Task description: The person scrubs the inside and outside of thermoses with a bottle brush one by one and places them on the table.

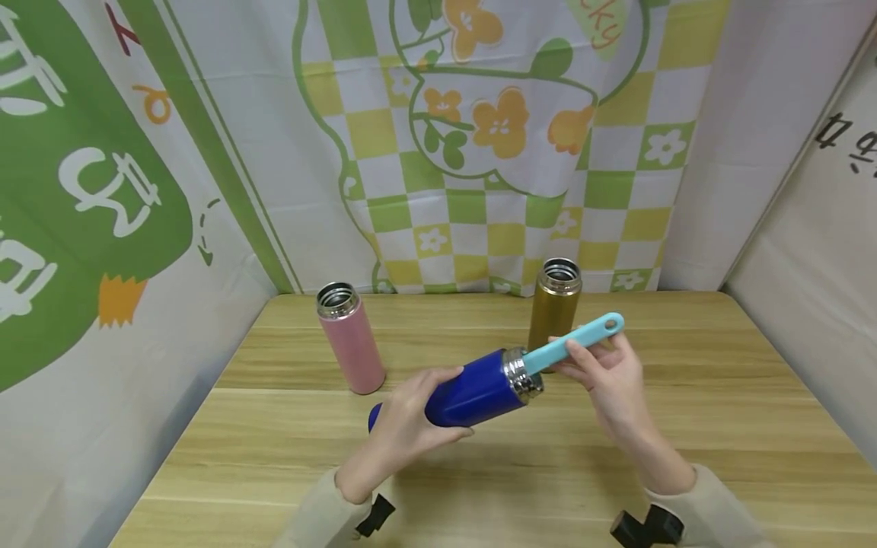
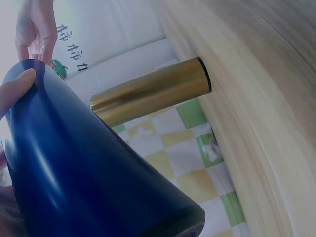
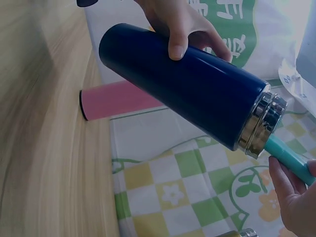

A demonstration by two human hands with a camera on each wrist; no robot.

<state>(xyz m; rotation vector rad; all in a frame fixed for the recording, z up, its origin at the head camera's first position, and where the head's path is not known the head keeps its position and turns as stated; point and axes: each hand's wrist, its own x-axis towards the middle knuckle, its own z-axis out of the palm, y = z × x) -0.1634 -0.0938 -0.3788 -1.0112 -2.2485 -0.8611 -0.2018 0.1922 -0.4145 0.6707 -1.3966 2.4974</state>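
Clasping blue bottle (image 1: pixel 476 392), left hand (image 1: pixel 409 417) curled, right hand (image 1: pixel 610 374) pinching handle (image 1: pixel 558 350)

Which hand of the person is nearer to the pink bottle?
Left: the left hand, gripping the blue bottle, is in front and to the right of the pink bottle; the right hand, holding the turquoise handle, is farther to the right.
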